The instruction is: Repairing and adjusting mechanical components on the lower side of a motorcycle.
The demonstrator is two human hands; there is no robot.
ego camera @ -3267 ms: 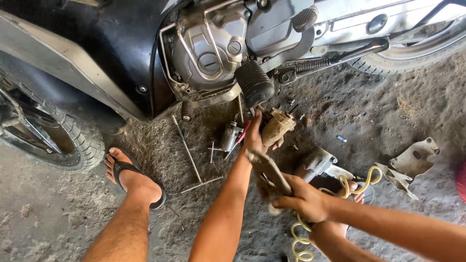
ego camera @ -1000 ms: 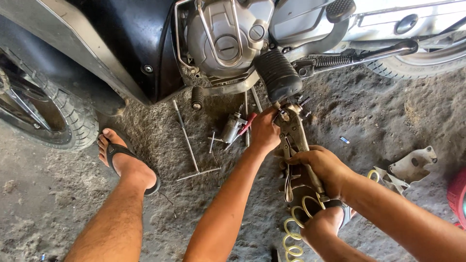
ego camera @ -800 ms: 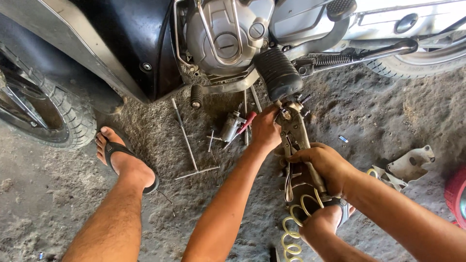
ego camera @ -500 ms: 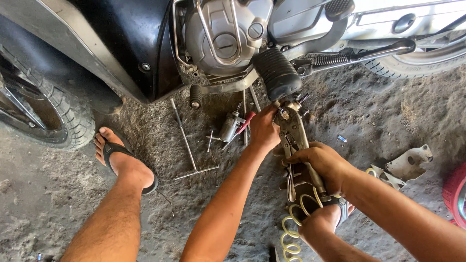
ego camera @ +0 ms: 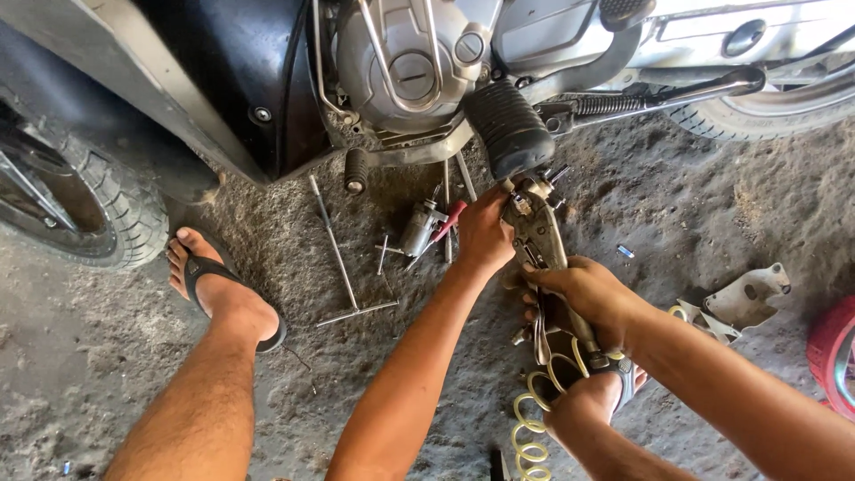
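- Below the motorcycle engine (ego camera: 405, 67), we are pressing the head of a pneumatic tool (ego camera: 537, 233) up toward the ribbed footpeg (ego camera: 509, 129); the tool is lying just under the peg, its body running back toward us.
- Our left hand (ego camera: 484, 233), just left of the tool head, is closing its fingers around the head; if that grip is slipping, the head is likely skating off its seat beneath the footpeg.
- Our right hand (ego camera: 586, 294), further from the footpeg, is wrapping the tool's handle with fingers curled tight; a sudden kick could be twisting the wrist.
- The yellow coiled hose (ego camera: 534, 419), trailing away from the footpeg past our right foot (ego camera: 614, 379), is lying where it could be snagging a sandal.
- The T-handle wrench (ego camera: 343, 258) and a small cylindrical part (ego camera: 419, 230), left of the footpeg on the dirt, are sitting near our left hand; a slip could be scattering them into the grit.
- Our left foot (ego camera: 218, 289), well left of the footpeg, is wearing only an open sandal.
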